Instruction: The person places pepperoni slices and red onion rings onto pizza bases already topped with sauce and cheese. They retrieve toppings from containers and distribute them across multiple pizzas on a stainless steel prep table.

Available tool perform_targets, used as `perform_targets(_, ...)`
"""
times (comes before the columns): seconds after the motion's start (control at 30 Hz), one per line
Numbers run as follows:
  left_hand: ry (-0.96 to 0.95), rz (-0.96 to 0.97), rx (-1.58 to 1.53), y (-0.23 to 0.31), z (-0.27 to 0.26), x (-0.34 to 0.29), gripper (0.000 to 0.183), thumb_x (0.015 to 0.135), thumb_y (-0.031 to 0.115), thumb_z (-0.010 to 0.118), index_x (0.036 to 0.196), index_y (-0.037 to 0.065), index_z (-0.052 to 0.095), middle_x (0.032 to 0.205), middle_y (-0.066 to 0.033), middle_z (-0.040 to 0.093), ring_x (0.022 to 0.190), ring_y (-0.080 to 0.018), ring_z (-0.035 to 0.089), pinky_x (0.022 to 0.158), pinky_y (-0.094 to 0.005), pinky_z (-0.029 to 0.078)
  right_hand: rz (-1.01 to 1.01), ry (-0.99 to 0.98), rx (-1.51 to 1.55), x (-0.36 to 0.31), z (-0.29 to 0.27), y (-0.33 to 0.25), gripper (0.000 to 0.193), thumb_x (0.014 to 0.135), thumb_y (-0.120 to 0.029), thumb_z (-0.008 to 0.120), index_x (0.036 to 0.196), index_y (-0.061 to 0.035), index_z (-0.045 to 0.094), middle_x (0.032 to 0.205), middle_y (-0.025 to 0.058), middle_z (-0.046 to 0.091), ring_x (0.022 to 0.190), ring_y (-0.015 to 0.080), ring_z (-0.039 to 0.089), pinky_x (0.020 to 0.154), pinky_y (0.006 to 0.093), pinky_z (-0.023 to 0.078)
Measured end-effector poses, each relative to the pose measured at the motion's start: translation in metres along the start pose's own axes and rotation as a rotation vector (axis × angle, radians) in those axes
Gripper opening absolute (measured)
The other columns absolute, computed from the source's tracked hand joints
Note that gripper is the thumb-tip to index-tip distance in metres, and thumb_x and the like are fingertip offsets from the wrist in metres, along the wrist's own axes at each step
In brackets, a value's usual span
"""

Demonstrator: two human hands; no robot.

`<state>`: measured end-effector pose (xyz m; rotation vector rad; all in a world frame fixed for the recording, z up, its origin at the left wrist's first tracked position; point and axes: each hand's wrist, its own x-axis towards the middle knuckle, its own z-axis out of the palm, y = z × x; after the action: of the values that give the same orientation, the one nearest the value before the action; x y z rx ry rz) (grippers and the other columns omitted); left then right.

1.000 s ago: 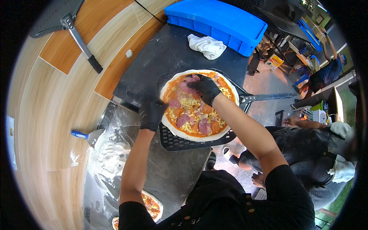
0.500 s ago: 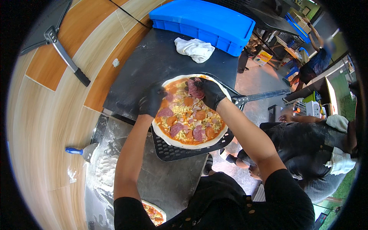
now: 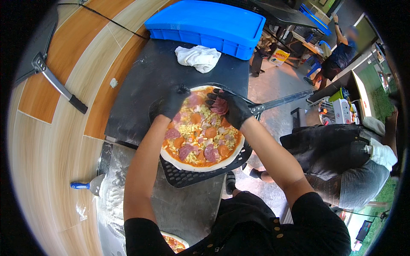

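Observation:
An uncooked pizza (image 3: 197, 138) with cheese, sausage rounds and salami slices lies on a black perforated pizza peel (image 3: 181, 176). My right hand (image 3: 235, 109), in a black glove, is closed on a few salami slices (image 3: 219, 106) above the pizza's far right part. Over the far left rim is my left hand (image 3: 171, 103), also black-gloved. Motion blurs its fingers, so I cannot make out whether they hold anything.
Behind the peel sit a crumpled white cloth (image 3: 198, 58) and a blue lidded crate (image 3: 207, 27). A blue-handled scraper (image 3: 92, 186) lies by spilled flour (image 3: 112, 198) at left. Another pizza (image 3: 174, 242) shows at the lower edge. A co-worker (image 3: 333, 149) bends at right.
The view has shifted, moving the counter and its things leftward. My left hand has moved from over the pizza's left part toward its far left rim. My right hand keeps the salami slices.

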<state>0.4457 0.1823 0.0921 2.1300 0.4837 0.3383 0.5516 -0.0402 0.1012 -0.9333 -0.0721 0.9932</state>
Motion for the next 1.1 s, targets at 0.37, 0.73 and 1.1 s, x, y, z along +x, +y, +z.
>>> perform_targets(0.37,-0.123,0.289,-0.093,0.046,0.026,-0.019,0.03,0.085,0.021,0.082,0.107,0.004,0.073,0.106,-0.0153,0.073,0.095,-0.0255,0.071,0.085,-0.0371,0.054,0.196,-0.145,0.37,-0.047,-0.026,0.004,0.037,0.104,-0.021,0.042,0.134,-0.0055,0.056,0.125,0.0116,0.066,0.115,0.032,0.064,0.104,0.052,0.05)
perform_targets(0.73,-0.248,0.108,0.205,0.046,0.046,0.017,0.024,0.089,0.021,0.074,0.101,0.001,0.075,0.095,-0.0188,0.076,0.086,-0.0281,0.074,0.079,-0.0396,0.055,0.089,-0.043,0.43,-0.089,-0.024,0.004,0.053,0.098,-0.013,0.045,0.15,-0.0023,0.041,0.153,0.0192,0.048,0.137,0.0416,0.05,0.118,0.0536,0.038)
perform_targets(1.1,-0.352,0.272,-0.111,0.09,0.052,-0.061,0.029,0.082,0.021,0.085,0.103,0.003,0.075,0.105,-0.0153,0.074,0.088,-0.026,0.072,0.077,-0.0366,0.055,-0.062,-0.168,0.087,-0.097,-0.033,-0.012,0.087,0.077,0.025,0.051,0.156,-0.0071,0.036,0.157,0.0132,0.043,0.131,0.0236,0.056,0.104,0.0331,0.053)
